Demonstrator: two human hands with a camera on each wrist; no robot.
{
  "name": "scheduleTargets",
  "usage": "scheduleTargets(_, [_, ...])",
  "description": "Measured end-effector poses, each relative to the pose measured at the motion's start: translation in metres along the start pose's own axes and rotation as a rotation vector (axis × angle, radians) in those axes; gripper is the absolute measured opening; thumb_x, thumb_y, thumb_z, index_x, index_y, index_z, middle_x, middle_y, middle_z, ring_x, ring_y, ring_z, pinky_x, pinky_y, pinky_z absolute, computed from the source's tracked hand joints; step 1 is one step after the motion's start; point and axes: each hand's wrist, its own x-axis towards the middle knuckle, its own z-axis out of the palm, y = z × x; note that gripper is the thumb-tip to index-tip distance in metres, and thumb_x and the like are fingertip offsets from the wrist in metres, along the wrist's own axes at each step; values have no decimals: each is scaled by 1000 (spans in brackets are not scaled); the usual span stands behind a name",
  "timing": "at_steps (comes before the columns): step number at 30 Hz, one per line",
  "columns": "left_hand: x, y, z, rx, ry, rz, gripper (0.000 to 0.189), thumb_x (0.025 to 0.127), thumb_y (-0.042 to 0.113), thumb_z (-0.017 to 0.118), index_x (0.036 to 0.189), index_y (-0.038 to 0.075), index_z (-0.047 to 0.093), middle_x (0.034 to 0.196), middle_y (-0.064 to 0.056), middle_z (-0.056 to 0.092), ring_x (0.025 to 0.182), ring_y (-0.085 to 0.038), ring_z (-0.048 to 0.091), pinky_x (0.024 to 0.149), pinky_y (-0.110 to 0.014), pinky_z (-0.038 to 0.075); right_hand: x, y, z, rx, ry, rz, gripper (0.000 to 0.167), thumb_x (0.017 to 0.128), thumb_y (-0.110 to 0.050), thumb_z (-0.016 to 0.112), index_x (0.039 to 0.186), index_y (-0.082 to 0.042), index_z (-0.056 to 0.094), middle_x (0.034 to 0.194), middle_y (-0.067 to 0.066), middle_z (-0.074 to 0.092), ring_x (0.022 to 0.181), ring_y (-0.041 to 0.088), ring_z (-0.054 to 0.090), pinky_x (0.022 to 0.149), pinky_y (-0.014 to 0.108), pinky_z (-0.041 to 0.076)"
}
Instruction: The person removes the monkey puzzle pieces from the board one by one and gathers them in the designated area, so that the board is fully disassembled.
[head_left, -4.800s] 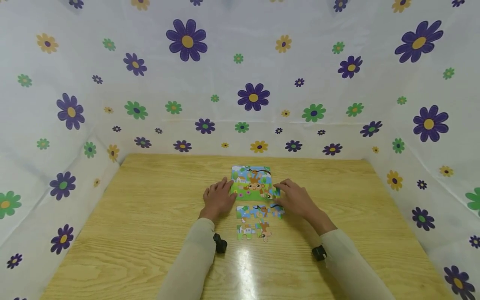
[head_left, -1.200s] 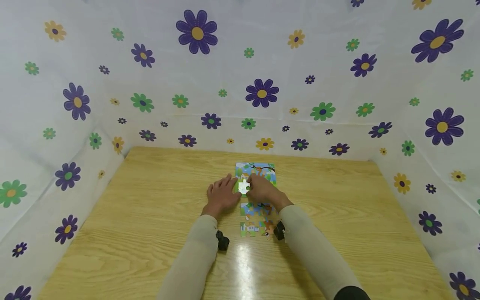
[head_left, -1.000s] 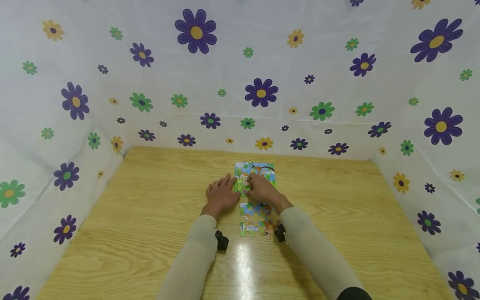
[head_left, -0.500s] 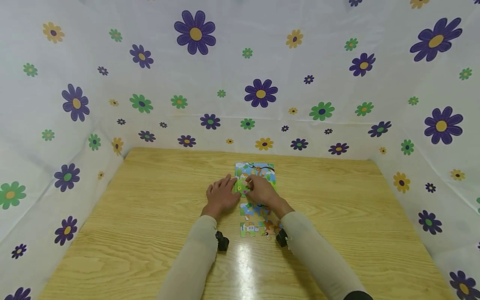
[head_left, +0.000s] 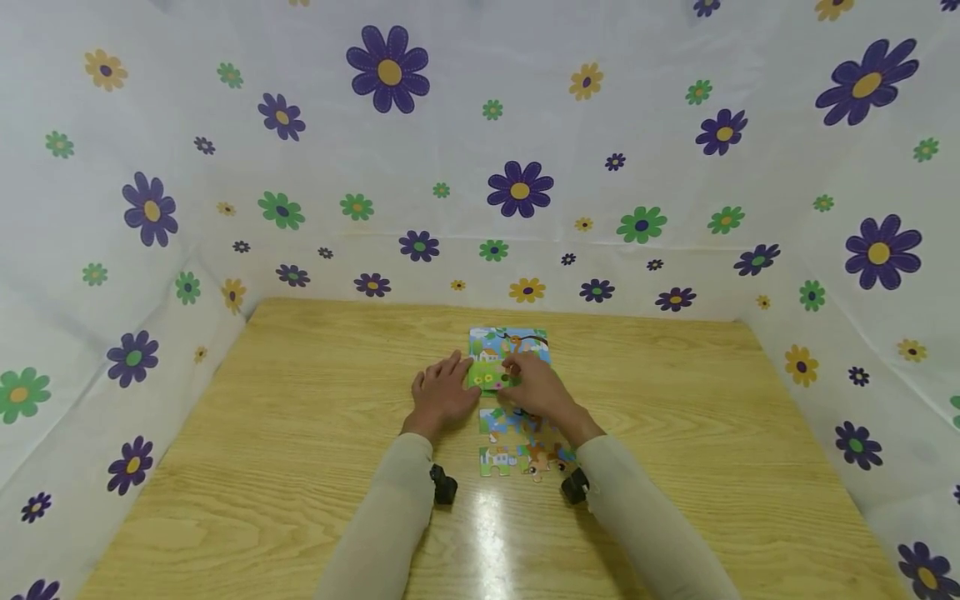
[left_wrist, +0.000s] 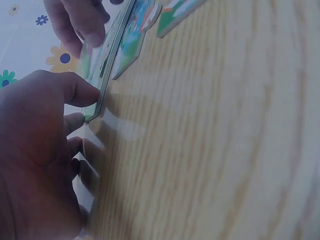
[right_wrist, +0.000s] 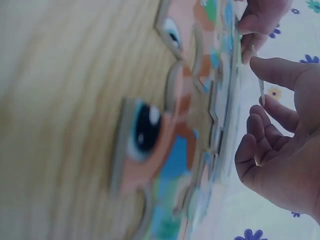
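Observation:
In the head view my left hand [head_left: 441, 395] rests on the table at the left edge of a picture puzzle board [head_left: 487, 333]. In the left wrist view its thumb and index fingertip touch the board's corner, the fingers only loosely bent. Over the board's lower half is my right hand [head_left: 538, 388]. Between thumb and index finger it pinches a thin puzzle piece [right_wrist: 261, 85], seen edge-on in the right wrist view; its printed side cannot be made out there. The right hand covers the board's lower right part.
Nearer me lies an upper row of joined puzzle pieces [head_left: 501, 419], partly under the right wrist. Below it are a house piece [head_left: 495, 458], a monkey-face piece [head_left: 536, 465] and an eye piece [right_wrist: 142, 135]. Floral cloth [head_left: 442, 150] walls the wooden table [head_left: 315, 467] at back and sides.
From the board's right edge, my right hand has come over its lower middle, now holding a piece, whose face flashed white 1.2 seconds ago. An eye piece has joined the lower row. Left hand stays.

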Motion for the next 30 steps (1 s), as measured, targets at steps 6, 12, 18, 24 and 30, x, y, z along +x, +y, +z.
scheduleTargets(6, [-1,1,0,-9,-4,7,57,99,42,43,153,29,31,164,5,16,149,-28,18,118,-58,8,-17,3,-6,-6,11,-33,48,84,-28,76,125,-10,59,116,8,58,106,24,56,90,41,50])
scheduleTargets(12, [0,0,1,-6,2,6,57,99,42,43,153,29,31,164,6,16,149,-29,18,118,-58,8,-35,4,-9,12,-10,-84,43,84,-26,77,120,-10,59,114,8,58,105,24,54,88,40,49])
scheduleTargets(18, [2,-1,4,-6,7,7,57,99,42,42,153,29,31,164,5,16,149,-29,18,118,-58,8,-55,0,-9,-9,-1,-113,42,85,-25,76,121,-10,59,113,9,58,101,23,55,83,38,49])
scheduleTargets(24, [2,-1,3,-15,13,6,57,98,40,43,153,29,31,163,5,17,149,-29,18,118,-58,8,-74,-2,-4,-28,-10,-118,40,84,-27,77,119,-15,61,104,6,57,88,16,51,73,31,44])
scheduleTargets(30, [1,-1,1,-30,4,11,57,98,38,42,153,28,31,163,4,17,149,-29,18,118,-58,8,-90,-4,1,-27,1,-140,40,81,-29,79,115,-17,62,104,3,57,91,14,54,73,29,46])
